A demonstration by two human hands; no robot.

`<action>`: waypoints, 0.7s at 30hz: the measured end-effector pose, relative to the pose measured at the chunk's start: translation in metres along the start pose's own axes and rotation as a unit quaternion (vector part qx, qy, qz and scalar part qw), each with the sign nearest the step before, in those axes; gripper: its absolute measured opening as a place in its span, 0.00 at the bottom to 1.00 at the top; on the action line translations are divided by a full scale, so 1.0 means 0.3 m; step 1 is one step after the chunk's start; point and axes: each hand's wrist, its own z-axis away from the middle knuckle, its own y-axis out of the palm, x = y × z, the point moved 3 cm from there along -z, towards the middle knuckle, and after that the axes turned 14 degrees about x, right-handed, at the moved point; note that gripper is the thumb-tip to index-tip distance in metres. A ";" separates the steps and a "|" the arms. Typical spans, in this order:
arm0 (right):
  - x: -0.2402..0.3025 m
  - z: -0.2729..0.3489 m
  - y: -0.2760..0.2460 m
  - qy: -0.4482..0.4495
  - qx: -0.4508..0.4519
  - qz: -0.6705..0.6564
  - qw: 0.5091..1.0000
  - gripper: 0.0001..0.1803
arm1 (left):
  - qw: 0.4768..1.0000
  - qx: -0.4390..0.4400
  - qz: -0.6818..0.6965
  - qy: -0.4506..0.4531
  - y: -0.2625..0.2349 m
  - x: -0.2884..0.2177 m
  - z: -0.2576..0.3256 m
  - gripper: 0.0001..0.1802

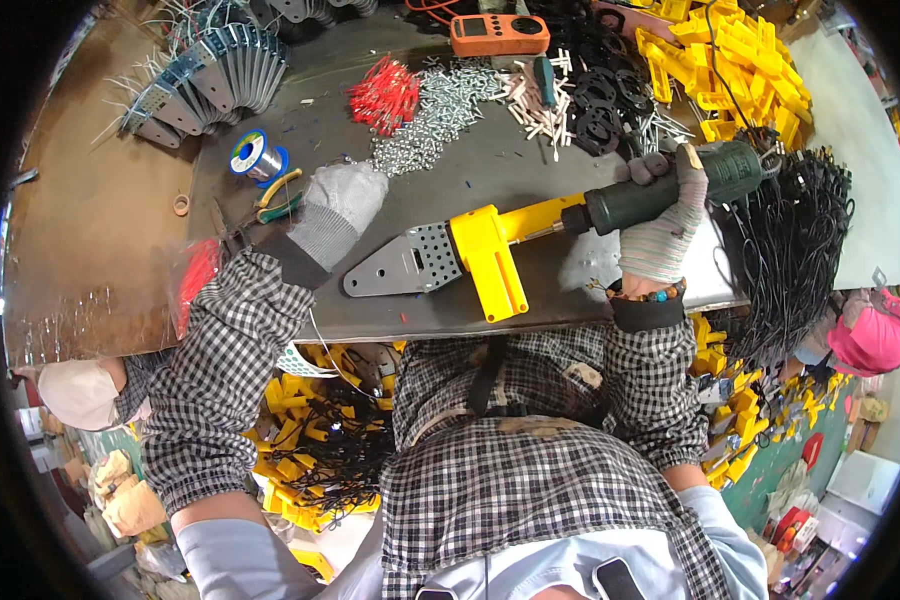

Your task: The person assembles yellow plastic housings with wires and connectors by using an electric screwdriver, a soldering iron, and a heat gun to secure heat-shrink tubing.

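Note:
My right hand (667, 215), in a striped knit glove, is wrapped round a dark green electric screwdriver (625, 205). The screwdriver lies sideways, its thin silver bit pointing left at a yellow plastic housing (490, 265). From the housing's left side sticks a grey tapered metal plate (395, 268) with several holes; the piece lies near the table's front edge. My left hand (345, 197), in a grey glove, is apart from the housing, beside the near edge of a pile of small silver screws and nuts (420, 125). Its fingers are curled out of sight, so its grip is hidden.
Green-handled pliers (280, 195) and a solder spool (258, 158) lie left of centre. Red sleeved parts (383, 95), white pieces (535, 105) and an orange meter (500, 35) sit farther back. Yellow housings (740, 65) and black cables (790, 240) crowd the right. Metal plates (215, 80) stand back left.

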 end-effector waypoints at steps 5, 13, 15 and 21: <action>-0.032 -0.001 -0.021 0.018 0.002 -0.020 1.000 0.17 | 0.998 0.041 0.029 -0.042 0.027 0.014 -0.003 0.05; -0.064 -0.007 -0.035 0.022 -0.021 -0.082 0.996 0.14 | 0.972 -0.028 0.232 -0.005 -0.035 -0.007 0.069 0.03; -0.066 0.015 0.002 0.031 -0.052 -0.073 0.995 0.14 | 0.917 -0.105 0.385 -0.005 0.027 -0.098 0.130 0.02; -0.096 0.028 0.007 0.039 -0.041 -0.047 0.997 0.13 | 0.811 -0.301 0.499 -0.042 0.017 -0.327 0.268 0.07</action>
